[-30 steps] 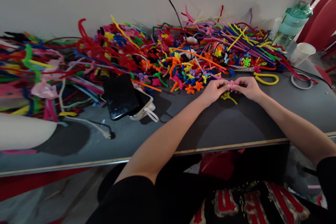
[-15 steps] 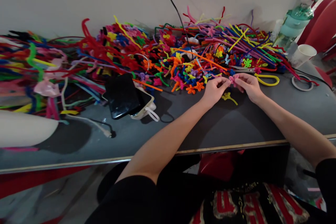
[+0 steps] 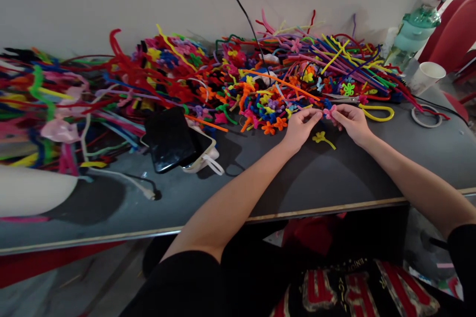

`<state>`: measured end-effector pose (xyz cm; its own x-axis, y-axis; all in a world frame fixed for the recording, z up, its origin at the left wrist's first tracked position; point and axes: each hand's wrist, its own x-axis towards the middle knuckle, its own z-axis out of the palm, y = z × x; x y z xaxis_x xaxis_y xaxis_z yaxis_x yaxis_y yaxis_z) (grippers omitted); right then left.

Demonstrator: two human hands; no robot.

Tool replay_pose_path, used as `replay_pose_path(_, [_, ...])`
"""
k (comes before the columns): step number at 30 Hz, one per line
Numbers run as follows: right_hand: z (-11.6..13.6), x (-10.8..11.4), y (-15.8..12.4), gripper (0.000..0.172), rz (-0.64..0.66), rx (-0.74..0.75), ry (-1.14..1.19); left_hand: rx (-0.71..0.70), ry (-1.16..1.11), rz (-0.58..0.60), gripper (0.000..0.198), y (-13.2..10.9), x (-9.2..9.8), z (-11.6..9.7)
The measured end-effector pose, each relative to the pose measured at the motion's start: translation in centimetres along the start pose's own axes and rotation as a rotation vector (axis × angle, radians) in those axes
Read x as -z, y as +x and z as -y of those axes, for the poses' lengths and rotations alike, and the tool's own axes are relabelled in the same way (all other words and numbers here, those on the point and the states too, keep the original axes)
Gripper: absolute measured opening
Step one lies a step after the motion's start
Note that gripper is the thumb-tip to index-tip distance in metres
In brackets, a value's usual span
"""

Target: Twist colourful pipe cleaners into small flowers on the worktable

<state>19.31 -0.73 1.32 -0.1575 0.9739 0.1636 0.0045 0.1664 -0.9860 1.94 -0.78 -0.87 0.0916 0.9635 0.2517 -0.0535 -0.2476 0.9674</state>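
Note:
A small pink pipe-cleaner flower [image 3: 328,112] is pinched in the fingertips of my right hand [image 3: 351,121], just above the table. My left hand [image 3: 300,128] faces it from the other side, thumb and forefinger closed together at the flower's left edge. Whether those left fingertips grip a petal or something thin is too small to tell. Below and between both hands, a yellow pipe-cleaner flower with a short stem [image 3: 323,139] lies on the dark table [image 3: 297,178]. A bent yellow pipe cleaner [image 3: 386,115] rests to the right of my right hand.
A heap of coloured pipe cleaners and small flowers [image 3: 267,89] runs along the wall. To the left lie a black phone [image 3: 169,139], its light case [image 3: 206,154] and a white cable [image 3: 130,178]. A paper cup [image 3: 427,78], green bottle [image 3: 411,34] and ring [image 3: 426,118] are at the right.
My left fingertips have drawn slightly left, away from the middle of the pink flower. My right hand keeps its pinch on it. The whole view has shifted a little.

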Motion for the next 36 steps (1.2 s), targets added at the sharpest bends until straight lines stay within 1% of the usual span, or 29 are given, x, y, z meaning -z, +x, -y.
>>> replay_pose_path(4, [0.0,0.1,0.0,0.044,0.037,-0.007,-0.040,0.002,-0.014,0.060,0.038,0.0,0.0,-0.1])
replay_pose_path(8, [-0.1,0.1,-0.1,0.043,0.036,0.012,-0.087,-0.024,0.003,0.068,0.037,-0.1,0.0,-0.4])
replay_pose_path(11, [-0.3,0.2,-0.1,0.043,0.026,0.011,-0.102,-0.068,0.077,0.053,0.030,-0.2,0.0,-0.5])
replay_pose_path(16, [-0.5,0.2,-0.1,0.045,0.045,-0.017,-0.094,-0.177,0.268,-0.013,0.014,-0.4,-0.3,-0.3])
replay_pose_path(19, [-0.3,0.0,-0.1,0.048,0.038,-0.034,-0.093,-0.248,0.323,-0.019,0.009,-0.6,-0.3,-0.4])
replay_pose_path(22, [-0.1,0.0,-0.1,0.048,0.007,-0.039,-0.092,-0.270,0.325,0.017,0.010,-0.7,-0.2,-0.8])
replay_pose_path(25, [0.0,0.0,-0.2,0.045,0.000,-0.032,-0.125,-0.301,0.364,0.048,0.013,-0.8,0.0,-1.4])
replay_pose_path(27, [0.1,0.0,-0.3,0.041,-0.017,-0.019,-0.163,-0.348,0.402,0.025,0.014,-0.7,0.2,-1.8])
replay_pose_path(29, [0.1,-0.2,-0.5,0.039,-0.025,-0.006,-0.183,-0.377,0.414,-0.027,0.015,-0.6,0.5,-2.1])
replay_pose_path(30, [0.1,-0.3,-0.6,0.038,-0.021,-0.001,-0.184,-0.371,0.409,-0.049,0.016,-0.5,0.7,-2.1])
replay_pose_path(32, [0.1,-0.5,-0.8,0.037,0.000,0.010,-0.172,-0.310,0.376,-0.060,0.016,-0.2,0.9,-2.0])
replay_pose_path(34, [0.1,-0.7,-0.9,0.037,0.006,0.024,-0.165,-0.222,0.309,-0.016,0.017,0.1,1.1,-1.6])
replay_pose_path(36, [0.2,-0.8,-0.9,0.038,-0.002,0.035,-0.170,-0.151,0.219,0.057,0.022,0.3,1.2,-1.1])
